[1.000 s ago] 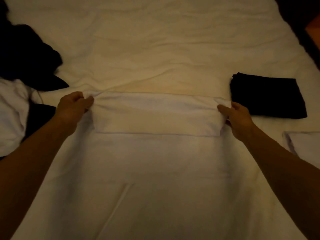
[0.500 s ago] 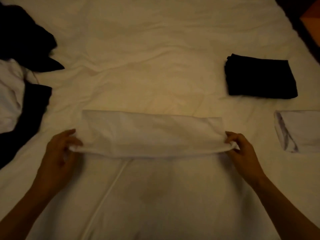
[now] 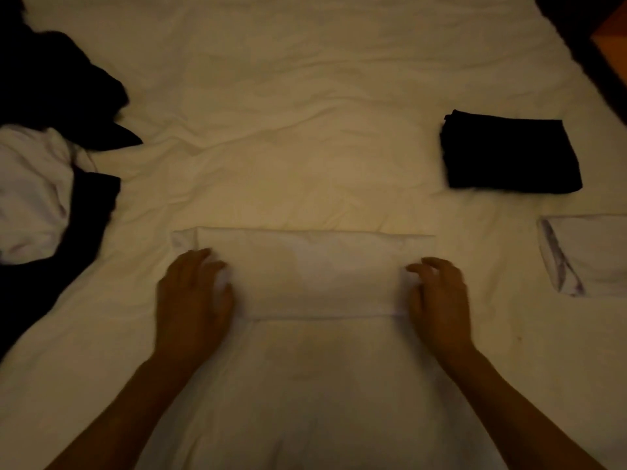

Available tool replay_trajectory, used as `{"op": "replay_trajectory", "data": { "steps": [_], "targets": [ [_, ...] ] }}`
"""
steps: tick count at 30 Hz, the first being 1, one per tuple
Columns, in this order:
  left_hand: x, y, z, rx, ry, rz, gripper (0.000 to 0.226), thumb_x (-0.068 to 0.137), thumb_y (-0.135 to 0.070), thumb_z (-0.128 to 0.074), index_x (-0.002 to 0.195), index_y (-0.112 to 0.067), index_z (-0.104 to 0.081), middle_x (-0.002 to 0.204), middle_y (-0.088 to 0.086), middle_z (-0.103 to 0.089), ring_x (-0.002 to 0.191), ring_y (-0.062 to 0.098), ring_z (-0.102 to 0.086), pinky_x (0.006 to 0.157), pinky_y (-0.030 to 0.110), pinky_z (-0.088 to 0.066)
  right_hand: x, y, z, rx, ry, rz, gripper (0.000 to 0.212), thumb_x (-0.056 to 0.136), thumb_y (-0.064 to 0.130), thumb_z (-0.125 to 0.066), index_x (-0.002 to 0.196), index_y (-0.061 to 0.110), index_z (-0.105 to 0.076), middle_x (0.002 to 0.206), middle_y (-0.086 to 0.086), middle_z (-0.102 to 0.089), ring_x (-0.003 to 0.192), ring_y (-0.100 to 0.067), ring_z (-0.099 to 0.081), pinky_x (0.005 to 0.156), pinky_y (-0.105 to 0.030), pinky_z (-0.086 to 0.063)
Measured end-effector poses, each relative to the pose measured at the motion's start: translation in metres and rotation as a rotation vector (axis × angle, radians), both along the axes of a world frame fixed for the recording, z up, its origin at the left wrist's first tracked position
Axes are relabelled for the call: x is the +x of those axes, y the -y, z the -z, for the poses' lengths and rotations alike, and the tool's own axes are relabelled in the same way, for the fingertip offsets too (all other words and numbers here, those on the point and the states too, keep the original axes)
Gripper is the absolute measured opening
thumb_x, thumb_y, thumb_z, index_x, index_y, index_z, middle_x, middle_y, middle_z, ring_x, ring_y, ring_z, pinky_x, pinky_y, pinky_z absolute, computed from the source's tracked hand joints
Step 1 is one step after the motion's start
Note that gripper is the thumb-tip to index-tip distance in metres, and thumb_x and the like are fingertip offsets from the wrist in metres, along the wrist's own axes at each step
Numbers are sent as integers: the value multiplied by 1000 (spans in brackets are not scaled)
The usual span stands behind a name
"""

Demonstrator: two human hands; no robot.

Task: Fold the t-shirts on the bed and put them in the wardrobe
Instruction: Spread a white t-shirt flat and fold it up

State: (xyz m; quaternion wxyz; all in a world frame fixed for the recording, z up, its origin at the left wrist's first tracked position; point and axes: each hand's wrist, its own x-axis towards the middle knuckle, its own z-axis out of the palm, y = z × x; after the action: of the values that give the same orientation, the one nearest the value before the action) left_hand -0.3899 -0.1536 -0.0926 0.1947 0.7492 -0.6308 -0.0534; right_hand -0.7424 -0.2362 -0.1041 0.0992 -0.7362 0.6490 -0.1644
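A white t-shirt (image 3: 312, 273) lies folded into a wide band across the middle of the bed (image 3: 305, 96). My left hand (image 3: 193, 300) rests on its left end, fingers loosely bent. At the band's right end my right hand (image 3: 441, 300) touches the cloth with relaxed fingers. A folded black t-shirt (image 3: 509, 154) sits to the right, and a folded white t-shirt (image 3: 587, 256) lies at the right edge. Unfolded black clothes (image 3: 51, 89) and a crumpled white garment (image 3: 30, 195) are heaped at the left.
The white sheet is wrinkled behind the band. A dark gap and an orange-brown surface (image 3: 610, 39) show past the bed's far right corner. The wardrobe is out of view.
My hands pulled the top fold of the white t-shirt toward me, laid it down, let go of the corners, and now rest on the ends of the band.
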Motion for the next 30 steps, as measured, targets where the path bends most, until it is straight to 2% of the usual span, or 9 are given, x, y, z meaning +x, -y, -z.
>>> {"op": "replay_trajectory", "data": {
  "steps": [3,6,9,11,17,20,23,27,30],
  "targets": [
    [-61,28,6,-53,62,156,43,92,-31,-51,129,-9,-62,148,18,-46,140,38,-36,109,47,-30,67,4,6,-90,33,-235,41,86,22,-44,114,6,-68,121,-22,-63,110,-40,-60,90,-47,-50],
    [-105,58,23,55,98,297,55,94,-32,-37,144,-9,-47,153,13,-40,144,32,-32,112,47,-29,119,11,24,-23,30,-290,44,90,21,-50,128,1,-60,130,-22,-61,120,-36,-59,96,-44,-50],
    [-105,77,45,218,176,223,56,97,-35,-31,148,-14,-41,155,12,-38,147,33,-27,117,47,-21,130,23,39,71,-41,-208,47,92,26,-52,131,2,-58,135,-21,-57,125,-35,-56,97,-49,-51],
    [-85,78,56,255,227,195,52,100,-35,-32,149,-20,-42,156,9,-37,147,34,-25,117,49,-19,119,26,46,65,-148,-261,50,96,36,-45,136,7,-55,143,-17,-52,132,-35,-49,106,-50,-42],
    [12,54,53,171,294,-57,51,101,-39,-34,146,-18,-48,152,12,-43,142,38,-34,115,50,-22,34,50,57,46,-272,-38,59,99,45,-33,141,8,-51,146,-18,-48,135,-36,-44,112,-50,-29],
    [41,40,45,151,153,-271,51,101,-38,-36,139,-9,-54,141,22,-51,124,46,-46,99,55,-37,-6,48,50,129,-231,79,61,100,47,-31,147,10,-42,151,-16,-41,138,-37,-36,112,-48,-28],
    [41,39,41,126,-1,-316,47,99,-29,-41,134,-1,-56,120,30,-56,105,48,-51,86,55,-43,-9,45,39,212,16,215,57,101,41,-47,146,7,-40,144,-17,-44,127,-35,-45,104,-44,-38],
    [32,49,29,184,-313,-405,50,103,-25,-47,146,-2,-37,135,26,-53,120,43,-52,102,44,-39,-5,53,33,344,305,342,59,96,43,-57,143,11,-42,137,-13,-52,120,-32,-54,103,-42,-41],
    [34,50,21,201,-406,-436,39,103,-28,-46,132,-2,-49,122,25,-61,111,41,-57,88,38,-41,-6,58,27,399,428,379,48,94,39,-61,131,10,-51,114,-6,-62,100,-23,-59,85,-34,-46]
  ]
}}
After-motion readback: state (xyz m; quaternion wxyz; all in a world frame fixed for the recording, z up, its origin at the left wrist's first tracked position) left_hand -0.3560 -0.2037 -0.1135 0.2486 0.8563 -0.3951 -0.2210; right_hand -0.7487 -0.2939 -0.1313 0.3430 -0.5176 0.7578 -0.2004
